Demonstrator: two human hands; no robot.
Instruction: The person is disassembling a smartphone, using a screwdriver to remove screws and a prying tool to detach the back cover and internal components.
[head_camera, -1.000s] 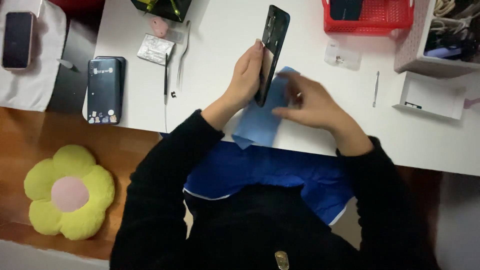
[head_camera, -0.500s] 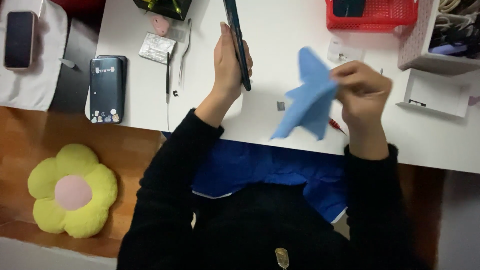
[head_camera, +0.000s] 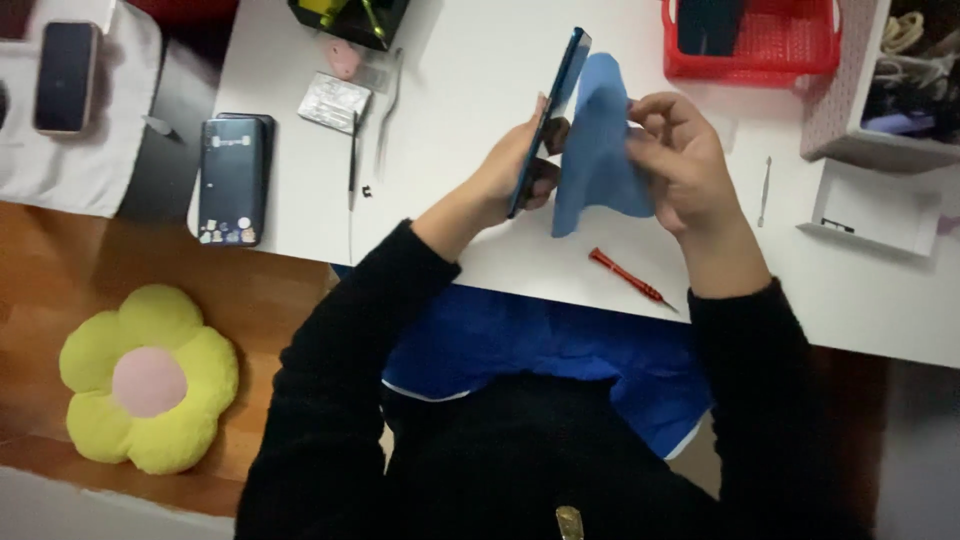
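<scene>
Way off to the left of both hands, down on the wooden floor, there's a yellow flower cushion (head_camera: 148, 378) with a pink middle, and above it a phone with a dark screen (head_camera: 65, 76) lying on a white cloth (head_camera: 90, 170). Closer in but still well left of the left hand, a dark phone (head_camera: 231, 180) lies flat at the edge of the white desk (head_camera: 450, 60), with a small silvery packet (head_camera: 334, 102) and a thin dark tool (head_camera: 352, 165) just beside it on the hand's side. The left hand (head_camera: 515, 165) is curled around a slim dark phone (head_camera: 548, 120), held up on edge above the desk, fingers wrapped on its lower half. Right next to it, touching or nearly so, hangs a blue cloth (head_camera: 598, 160), and the right hand (head_camera: 680, 160) is pinching that cloth along its right side with fingers bent in. Below and between the two hands, a red-handled screwdriver (head_camera: 626, 277) lies on the desk. Up beyond the right hand sits a red basket (head_camera: 790, 45). To the right of the right hand there's a thin metal pick (head_camera: 765, 188), then a white open box (head_camera: 880, 212) and a pale bin (head_camera: 840, 100) with cables in it.
</scene>
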